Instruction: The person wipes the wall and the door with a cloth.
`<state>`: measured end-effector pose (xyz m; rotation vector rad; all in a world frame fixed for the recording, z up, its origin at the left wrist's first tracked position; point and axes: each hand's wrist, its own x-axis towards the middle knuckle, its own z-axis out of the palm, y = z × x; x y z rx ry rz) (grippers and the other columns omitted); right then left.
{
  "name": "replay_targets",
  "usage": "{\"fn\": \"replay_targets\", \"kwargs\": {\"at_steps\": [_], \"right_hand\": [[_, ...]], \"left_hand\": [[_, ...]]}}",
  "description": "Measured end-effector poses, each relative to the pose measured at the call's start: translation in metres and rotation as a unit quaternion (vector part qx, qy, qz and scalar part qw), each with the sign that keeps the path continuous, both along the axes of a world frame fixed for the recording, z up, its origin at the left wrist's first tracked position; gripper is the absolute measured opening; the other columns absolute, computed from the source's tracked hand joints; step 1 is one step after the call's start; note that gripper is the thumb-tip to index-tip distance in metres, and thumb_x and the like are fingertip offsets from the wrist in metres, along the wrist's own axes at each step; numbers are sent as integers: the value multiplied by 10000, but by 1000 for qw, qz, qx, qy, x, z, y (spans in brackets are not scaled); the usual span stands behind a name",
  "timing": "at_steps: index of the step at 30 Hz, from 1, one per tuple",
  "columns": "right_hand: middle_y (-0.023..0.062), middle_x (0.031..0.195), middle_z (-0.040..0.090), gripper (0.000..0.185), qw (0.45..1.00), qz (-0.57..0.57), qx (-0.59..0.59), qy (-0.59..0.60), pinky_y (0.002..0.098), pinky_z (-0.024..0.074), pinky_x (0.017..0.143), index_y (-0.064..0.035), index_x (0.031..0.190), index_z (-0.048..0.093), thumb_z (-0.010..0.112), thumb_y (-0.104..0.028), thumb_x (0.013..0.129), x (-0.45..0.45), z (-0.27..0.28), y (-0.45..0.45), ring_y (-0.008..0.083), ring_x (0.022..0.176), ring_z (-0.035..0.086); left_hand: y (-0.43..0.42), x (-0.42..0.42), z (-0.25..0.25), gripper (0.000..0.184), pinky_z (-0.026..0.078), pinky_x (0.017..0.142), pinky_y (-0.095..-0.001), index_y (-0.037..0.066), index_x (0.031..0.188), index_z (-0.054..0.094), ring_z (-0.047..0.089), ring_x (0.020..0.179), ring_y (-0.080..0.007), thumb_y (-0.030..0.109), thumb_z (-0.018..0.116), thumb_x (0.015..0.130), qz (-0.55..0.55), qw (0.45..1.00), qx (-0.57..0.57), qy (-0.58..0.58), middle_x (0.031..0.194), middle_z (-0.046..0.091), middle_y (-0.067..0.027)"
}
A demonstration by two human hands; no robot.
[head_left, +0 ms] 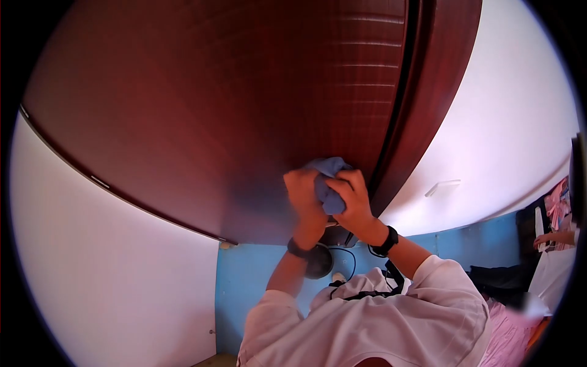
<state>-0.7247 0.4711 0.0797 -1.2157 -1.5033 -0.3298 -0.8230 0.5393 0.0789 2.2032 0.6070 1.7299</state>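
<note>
A bunched blue cloth [331, 199] lies between my two hands, close to the surface of a dark red wooden door [244, 104]. My right hand [353, 199] has its fingers curled over the cloth's right side. On the cloth's left side is my left hand [306, 192], closed and slightly smeared by motion, its fingertips hidden. Both wrists wear dark bands. The door handle area just below the hands is mostly covered by them.
A dark red door frame [437, 92] runs along the right, beside a white wall [513, 104] with a small white fitting [443, 186]. Below are a blue floor [244, 287], a black round object [319, 262] and a cord. Another person's hand [547, 238] is near pink fabric at far right.
</note>
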Motion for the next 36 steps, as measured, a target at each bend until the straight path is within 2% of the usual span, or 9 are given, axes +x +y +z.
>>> {"fn": "replay_targets", "kwargs": {"at_steps": [6, 7, 11, 16, 17, 20, 24, 31, 36], "right_hand": [[149, 1033, 491, 409, 993, -96, 11, 70, 367, 459, 753, -55, 1034, 589, 709, -45, 643, 22, -44, -25, 306, 920, 525], [152, 1028, 474, 373, 992, -91, 9, 82, 331, 431, 789, -27, 1033, 551, 608, 52, 674, 21, -49, -27, 319, 897, 512], [161, 1062, 461, 411, 990, -76, -41, 111, 351, 427, 810, -27, 1056, 544, 626, 25, 657, 19, -78, -33, 329, 942, 509], [158, 1057, 457, 456, 992, -9, -55, 117, 366, 430, 807, -29, 1076, 545, 659, 2, 636, 27, -70, -35, 345, 951, 505], [150, 1106, 526, 470, 991, -3, -77, 107, 398, 430, 854, -89, 1098, 592, 715, -58, 645, 23, -57, -31, 335, 1031, 504], [152, 1110, 532, 470, 994, 5, -49, 100, 406, 431, 839, -79, 1092, 591, 702, -39, 637, 9, -30, -14, 338, 1020, 505], [133, 970, 475, 404, 998, -14, 39, 49, 349, 428, 740, -28, 1005, 584, 659, 36, 613, 13, 19, -17, 297, 860, 498], [141, 972, 480, 352, 991, -97, 34, 80, 350, 431, 745, -36, 991, 591, 650, 4, 647, 26, -23, -35, 309, 850, 504], [152, 1047, 498, 474, 994, -30, -47, 97, 400, 433, 786, -50, 1058, 577, 718, -54, 605, 7, -46, -32, 350, 918, 510]], "left_hand": [[-12, 38, -28, 303, 423, 692, -386, 107, 1007, 550, 504, 818, -293, 105, 614, 711, 17, 993, 79, 82, 919, 514, -87], [-14, 43, -34, 286, 424, 659, -382, 114, 984, 550, 500, 778, -283, 98, 612, 705, 12, 994, 78, 70, 896, 506, -78], [-20, 38, -58, 314, 425, 662, -383, 113, 1002, 557, 497, 810, -291, 89, 617, 695, 1, 993, 48, 111, 899, 507, -85], [-25, 36, -55, 333, 419, 702, -388, 88, 1020, 567, 492, 871, -305, 71, 619, 692, 37, 991, 31, 122, 922, 515, -102], [-25, 27, -42, 315, 405, 737, -397, 71, 1022, 568, 492, 892, -315, 65, 610, 710, 38, 992, 12, 120, 953, 520, -117], [-17, 17, -4, 246, 395, 704, -365, 42, 986, 551, 480, 872, -290, 155, 578, 770, 51, 997, 11, 60, 920, 477, -141], [-17, 21, 29, 263, 395, 709, -366, 51, 994, 546, 480, 872, -287, 166, 600, 764, 31, 998, 43, 31, 939, 480, -140], [-30, 41, -5, 305, 408, 727, -393, 91, 1034, 557, 497, 882, -300, 125, 621, 738, 3, 995, 52, 86, 968, 515, -114], [-25, 13, -29, 320, 402, 740, -397, 100, 1052, 561, 499, 893, -304, 101, 620, 738, 2, 996, 5, 88, 989, 526, -100]]}}
